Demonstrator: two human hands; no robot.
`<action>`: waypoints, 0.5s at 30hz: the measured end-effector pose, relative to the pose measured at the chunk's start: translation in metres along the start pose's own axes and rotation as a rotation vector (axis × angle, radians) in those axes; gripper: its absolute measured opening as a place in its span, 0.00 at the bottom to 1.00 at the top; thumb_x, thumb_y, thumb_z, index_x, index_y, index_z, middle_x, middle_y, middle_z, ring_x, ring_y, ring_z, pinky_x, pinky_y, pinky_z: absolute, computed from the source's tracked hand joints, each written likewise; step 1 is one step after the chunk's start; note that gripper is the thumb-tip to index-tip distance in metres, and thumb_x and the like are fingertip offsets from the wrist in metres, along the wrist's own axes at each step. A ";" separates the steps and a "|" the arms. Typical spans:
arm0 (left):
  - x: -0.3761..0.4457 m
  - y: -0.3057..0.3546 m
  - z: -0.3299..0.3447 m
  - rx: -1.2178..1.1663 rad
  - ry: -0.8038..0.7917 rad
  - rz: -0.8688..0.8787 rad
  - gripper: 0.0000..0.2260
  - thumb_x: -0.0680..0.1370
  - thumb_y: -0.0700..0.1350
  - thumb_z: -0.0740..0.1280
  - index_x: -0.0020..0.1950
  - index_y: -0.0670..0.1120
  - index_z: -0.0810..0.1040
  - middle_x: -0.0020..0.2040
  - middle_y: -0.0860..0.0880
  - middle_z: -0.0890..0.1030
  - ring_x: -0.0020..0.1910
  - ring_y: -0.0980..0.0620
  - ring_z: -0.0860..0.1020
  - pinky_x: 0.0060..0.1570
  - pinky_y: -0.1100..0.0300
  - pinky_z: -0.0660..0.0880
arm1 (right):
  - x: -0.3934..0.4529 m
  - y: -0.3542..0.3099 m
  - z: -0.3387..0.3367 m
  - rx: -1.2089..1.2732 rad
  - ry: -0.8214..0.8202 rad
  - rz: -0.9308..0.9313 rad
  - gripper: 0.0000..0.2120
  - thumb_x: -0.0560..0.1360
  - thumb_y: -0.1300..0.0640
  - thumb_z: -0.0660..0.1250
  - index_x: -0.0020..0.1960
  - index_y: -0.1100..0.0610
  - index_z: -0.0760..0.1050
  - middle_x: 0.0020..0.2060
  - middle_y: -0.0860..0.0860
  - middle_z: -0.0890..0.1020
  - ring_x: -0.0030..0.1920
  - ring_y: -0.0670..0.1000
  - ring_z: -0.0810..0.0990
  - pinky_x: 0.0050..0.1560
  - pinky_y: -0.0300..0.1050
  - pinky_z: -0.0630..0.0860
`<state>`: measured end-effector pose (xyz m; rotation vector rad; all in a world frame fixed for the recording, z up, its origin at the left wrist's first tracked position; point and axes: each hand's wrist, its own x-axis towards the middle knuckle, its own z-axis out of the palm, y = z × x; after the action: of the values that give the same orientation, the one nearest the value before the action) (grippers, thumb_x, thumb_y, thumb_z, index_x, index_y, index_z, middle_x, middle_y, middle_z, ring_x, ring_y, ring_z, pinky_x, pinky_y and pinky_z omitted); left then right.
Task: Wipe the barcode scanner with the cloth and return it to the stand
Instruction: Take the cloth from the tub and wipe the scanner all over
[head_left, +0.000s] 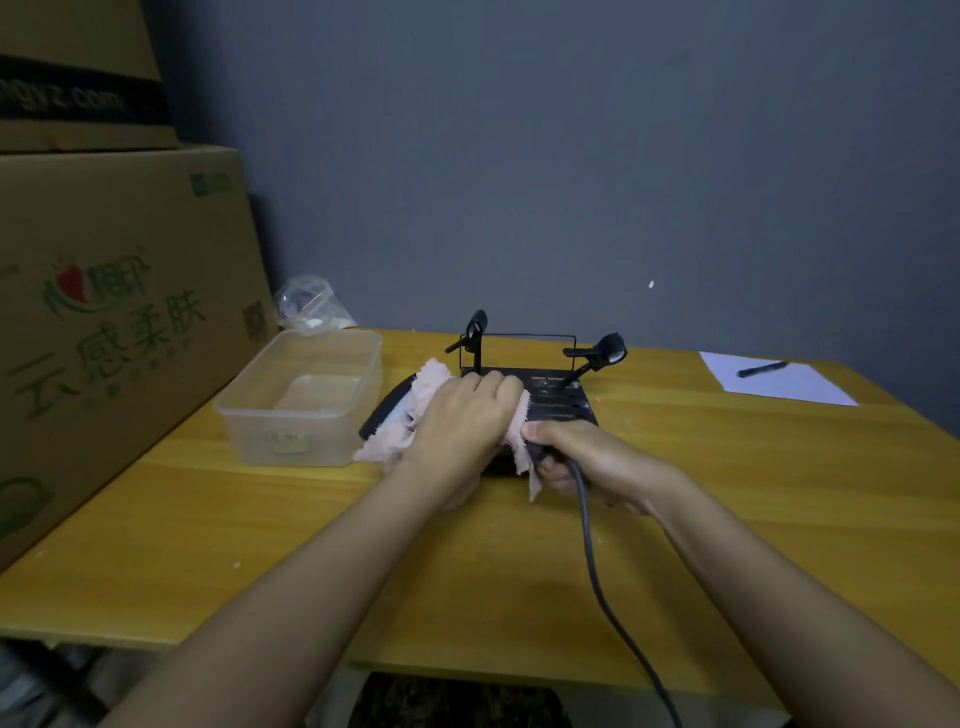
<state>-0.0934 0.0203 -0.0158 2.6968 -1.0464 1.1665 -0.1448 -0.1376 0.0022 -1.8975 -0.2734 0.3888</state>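
My right hand (582, 457) grips the handle of the dark barcode scanner (384, 421), whose grey cable (597, 571) runs down toward the table's near edge. A pale pink cloth (410, 415) is wrapped over the scanner's body, and my left hand (467, 421) holds it there with curled fingers. Most of the scanner is hidden under the cloth and my hands; only its head shows at the left. Just behind my hands stands the black stand (556, 395), with a slotted base and two upright arms.
A clear plastic tub (306, 400) sits left of the scanner on the yellow wooden table (727, 493). Large cardboard boxes (114, 312) fill the left side. A crumpled plastic bag (306, 304) lies behind the tub. A white sheet (779, 387) with a pen (761, 369) lies far right.
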 end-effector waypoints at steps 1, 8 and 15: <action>0.001 -0.003 -0.002 -0.086 -0.097 -0.021 0.10 0.67 0.40 0.69 0.45 0.43 0.72 0.41 0.45 0.79 0.38 0.45 0.76 0.34 0.58 0.64 | 0.000 -0.001 -0.001 -0.139 0.036 -0.027 0.20 0.79 0.50 0.59 0.30 0.54 0.72 0.25 0.47 0.70 0.26 0.44 0.66 0.32 0.37 0.65; 0.009 -0.025 -0.019 -0.526 -0.833 -0.052 0.10 0.64 0.49 0.73 0.38 0.53 0.72 0.35 0.54 0.77 0.36 0.51 0.74 0.36 0.55 0.73 | -0.007 -0.006 0.000 -1.122 0.078 -0.222 0.12 0.74 0.46 0.63 0.39 0.53 0.67 0.33 0.47 0.71 0.37 0.50 0.69 0.37 0.44 0.62; 0.012 -0.013 -0.034 -0.192 -0.667 0.035 0.11 0.69 0.54 0.66 0.39 0.51 0.66 0.35 0.54 0.73 0.35 0.49 0.71 0.34 0.55 0.70 | -0.012 -0.001 -0.002 -1.122 0.205 -0.328 0.16 0.72 0.44 0.60 0.33 0.53 0.61 0.30 0.48 0.69 0.33 0.52 0.70 0.35 0.50 0.67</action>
<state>-0.1014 0.0330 0.0192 2.9618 -1.1773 0.1206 -0.1547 -0.1433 0.0059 -2.8818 -0.7612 -0.2657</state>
